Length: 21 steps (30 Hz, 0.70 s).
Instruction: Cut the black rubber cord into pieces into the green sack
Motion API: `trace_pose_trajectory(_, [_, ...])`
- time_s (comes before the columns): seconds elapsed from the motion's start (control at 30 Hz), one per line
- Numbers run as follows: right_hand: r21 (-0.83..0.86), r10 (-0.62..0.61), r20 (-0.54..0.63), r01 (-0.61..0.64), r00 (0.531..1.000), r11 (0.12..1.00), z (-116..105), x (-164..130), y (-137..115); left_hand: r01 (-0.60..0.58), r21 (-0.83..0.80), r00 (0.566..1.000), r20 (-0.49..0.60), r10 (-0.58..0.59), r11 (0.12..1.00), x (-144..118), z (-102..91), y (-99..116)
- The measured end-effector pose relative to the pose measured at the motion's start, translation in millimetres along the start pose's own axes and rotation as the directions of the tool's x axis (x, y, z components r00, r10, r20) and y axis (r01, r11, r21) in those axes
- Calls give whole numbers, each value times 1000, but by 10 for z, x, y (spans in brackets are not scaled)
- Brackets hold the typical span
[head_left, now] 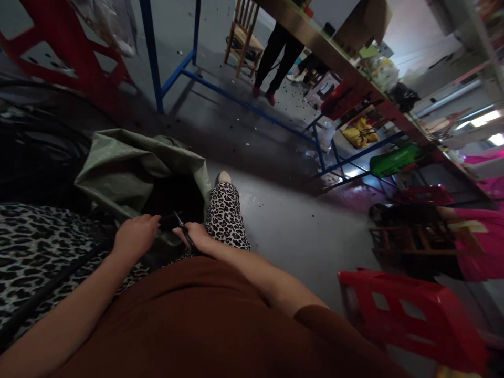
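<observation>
My right hand (200, 237) is closed around a pair of small scissors (185, 231) with black handles and a pointed metal tip that points up and away from me. My left hand (136, 236) is closed, fingers curled, just left of the scissors. It seems to pinch something dark, too dim to make out. A long black strip (59, 278) runs across my lap towards that hand. Both hands are over the near edge of an open green sack (114, 178), whose inside is in deep shadow. Leopard-print trousers (226, 215) cover my legs.
A red plastic stool (409, 310) stands on the right, and another red stool (71, 58) at upper left. Dark tangled material (35, 152) lies left of the sack. A blue-framed workbench (236, 97) runs across ahead. A person in dark trousers (277, 55) stands beyond; another in pink sits right.
</observation>
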State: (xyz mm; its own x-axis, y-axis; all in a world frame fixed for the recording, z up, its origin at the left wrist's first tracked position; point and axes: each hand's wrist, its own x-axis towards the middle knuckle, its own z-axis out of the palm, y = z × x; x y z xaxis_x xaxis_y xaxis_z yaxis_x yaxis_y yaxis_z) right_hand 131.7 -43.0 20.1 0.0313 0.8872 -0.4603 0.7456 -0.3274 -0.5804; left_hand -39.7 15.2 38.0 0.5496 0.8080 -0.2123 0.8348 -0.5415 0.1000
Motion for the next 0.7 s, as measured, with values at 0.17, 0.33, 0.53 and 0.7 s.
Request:
trace_pose_trajectory(0.17, [165,82,49,-89,995,982,-46,-11,-33,-22,4,999,-30,22,1000,17,61,-46])
trace_pose_trajectory(0.33, [357,154,106,-182,982,916,12,-7,1,20,-29,1000,-8,-20,999,43,57,-48])
trace_pose_trajectory(0.53, [382,115,94,-143,989,913,85,17,87,76,-24,997,-3,-76,997,28,-10,32])
trace_pose_trajectory(0.7, [440,67,128,-118,989,890,113,19,149,97,1,995,-10,-97,995,7,-54,91])
